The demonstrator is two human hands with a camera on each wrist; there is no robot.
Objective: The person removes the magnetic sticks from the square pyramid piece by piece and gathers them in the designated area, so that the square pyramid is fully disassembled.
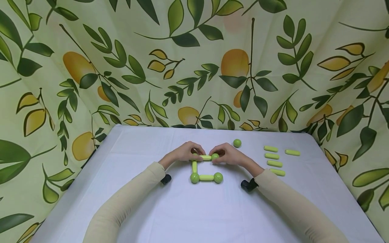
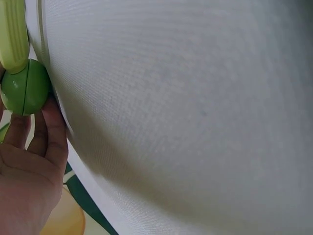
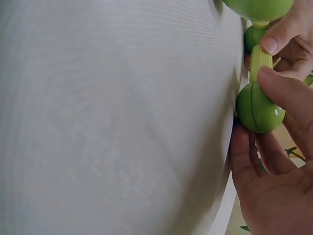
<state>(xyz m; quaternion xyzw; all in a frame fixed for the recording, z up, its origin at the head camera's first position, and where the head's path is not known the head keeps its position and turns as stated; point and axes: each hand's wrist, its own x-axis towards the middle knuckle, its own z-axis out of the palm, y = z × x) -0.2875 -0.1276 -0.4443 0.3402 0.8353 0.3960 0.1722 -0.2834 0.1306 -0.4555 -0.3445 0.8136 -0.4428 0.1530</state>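
Observation:
Green balls and pale yellow-green rods form a partial square frame on the table. My left hand [image 1: 184,151] grips the ball [image 2: 27,89] at its far left corner, mostly covered by the fingers in the head view. With thumb and fingers, my right hand [image 1: 230,155] holds the far right ball [image 3: 259,110]. The far rod [image 1: 205,157] spans these two balls, its ends right at them. A side rod [image 1: 194,166] runs toward me to the near left ball [image 1: 195,178]. From there a near rod [image 1: 206,177] reaches the near right ball [image 1: 218,177]. The right side has no rod.
A loose green ball [image 1: 237,143] lies beyond my right hand. Several loose rods [image 1: 275,163] form a column to the right, with another rod [image 1: 292,152] beside them. The white-covered table [image 1: 188,216] meets a leaf-print curtain [image 1: 194,81] at the back.

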